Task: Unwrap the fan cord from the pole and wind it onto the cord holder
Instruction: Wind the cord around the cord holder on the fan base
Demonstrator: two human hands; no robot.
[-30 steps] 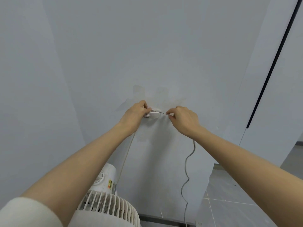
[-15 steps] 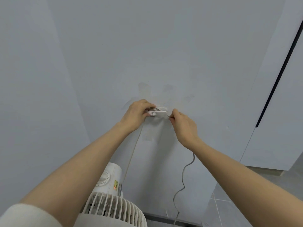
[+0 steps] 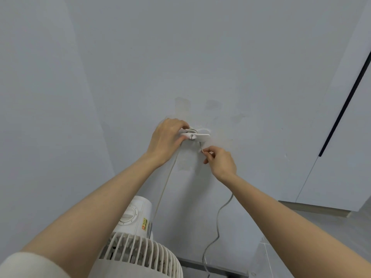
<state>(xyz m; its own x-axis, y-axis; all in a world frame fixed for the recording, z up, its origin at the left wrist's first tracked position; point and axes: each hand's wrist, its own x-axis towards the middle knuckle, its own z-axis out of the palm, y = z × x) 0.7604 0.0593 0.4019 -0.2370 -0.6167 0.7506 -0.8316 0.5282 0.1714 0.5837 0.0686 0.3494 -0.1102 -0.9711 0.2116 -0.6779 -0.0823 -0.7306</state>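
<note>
A white cord holder [image 3: 197, 136] is fixed to the grey wall at hand height, with a few turns of cord behind its flat bar. My left hand [image 3: 167, 137] grips the holder's left end. Just below and to the right, my right hand [image 3: 219, 160] pinches the white fan cord [image 3: 217, 219], which runs up to the holder and hangs down in loose waves toward the floor. Another stretch of cord drops from under my left hand to the white fan [image 3: 136, 243] at the bottom.
The grey wall [image 3: 200, 57] fills most of the view. A white cupboard door with a black vertical strip [image 3: 345, 105] stands at the right. Grey floor tiles [image 3: 301, 247] show at the lower right, with a dark skirting along the wall's foot.
My right hand has dropped from level with the holder to below it, drawing the cord down under the bar. My left hand stayed on the holder. The camera tilted slightly.
</note>
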